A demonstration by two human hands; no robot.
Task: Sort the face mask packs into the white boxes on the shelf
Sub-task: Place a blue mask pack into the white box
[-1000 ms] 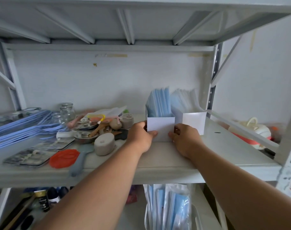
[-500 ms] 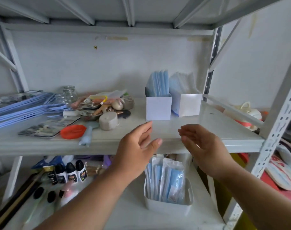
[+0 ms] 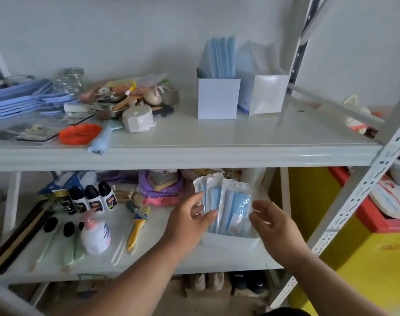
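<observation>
Two white boxes stand side by side on the upper shelf: the left box (image 3: 218, 99) holds upright blue mask packs, the right box (image 3: 266, 94) holds clear-wrapped packs. On the lower shelf a white bin (image 3: 231, 242) holds several clear packs of blue face masks (image 3: 231, 206) standing on end. My left hand (image 3: 189, 221) reaches to the left side of these packs, fingers spread and touching the wrapping. My right hand (image 3: 274, 226) hovers at their right side, fingers loosely bent, holding nothing.
The upper shelf's left half carries blue folders (image 3: 16, 99), a glass jar (image 3: 73, 80), a metal bowl of odds and ends (image 3: 107, 109), a tape roll (image 3: 137, 118) and an orange lid (image 3: 80, 133). Small bottles (image 3: 91, 198), a lotion pump (image 3: 95, 236) and brushes lie on the lower shelf. A steel upright (image 3: 354, 201) stands right.
Both hands left the white box on the upper shelf and dropped to the bin of mask packs on the lower shelf. The view tilted down.
</observation>
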